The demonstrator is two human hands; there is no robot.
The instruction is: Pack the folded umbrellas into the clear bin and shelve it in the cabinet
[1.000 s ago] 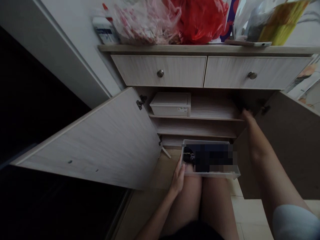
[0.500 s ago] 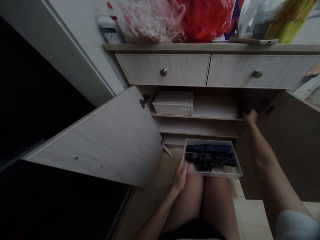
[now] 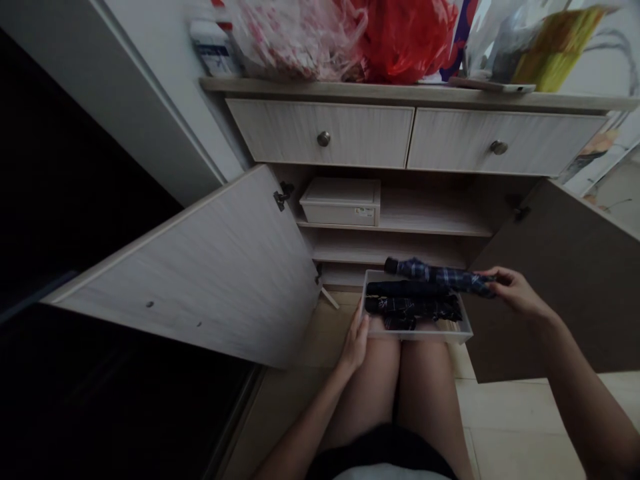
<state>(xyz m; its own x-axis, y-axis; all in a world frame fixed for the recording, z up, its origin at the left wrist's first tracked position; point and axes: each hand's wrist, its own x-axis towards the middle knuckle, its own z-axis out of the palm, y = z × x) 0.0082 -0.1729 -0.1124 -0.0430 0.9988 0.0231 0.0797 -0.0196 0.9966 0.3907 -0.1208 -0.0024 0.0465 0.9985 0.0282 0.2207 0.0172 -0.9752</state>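
1. Right hand [image 3: 511,291]: grip closed, thumb and fingers pinched on the right end of a blue plaid folding umbrella [image 3: 437,274]. Some of the fingers are masked by the umbrella and by the hand itself; the gripped end is partly covered.
2. Umbrella position: roughly level, black end pointing left, in line with the far rim of a clear plastic tray [image 3: 466,321]. Whether it touches that rim cannot be determined.
3. Left hand [image 3: 356,341]: grip curled around the tray's near left corner, thumb toward the near side, the other fingers along the outer left wall. Fingertips are largely out of sight.
4. Tray: over the person's thighs [image 3: 377,383]. It contains a dark folding umbrella [image 3: 407,289] at the far side and a black plaid umbrella [image 3: 417,307] nearer. A small dark plaid piece [image 3: 400,323] lies at the near wall; whether it belongs to the latter is unclear in the dim light.
5. Cabinet: both doors open. A white lidded box [image 3: 340,212] stands on the upper shelf [image 3: 435,213], its label too small to read. Shelf depths are in shadow.
6. Cabinet top: pink-and-clear plastic bag [image 3: 300,43] and red plastic bag [image 3: 410,43], both cut off by the upper edge.
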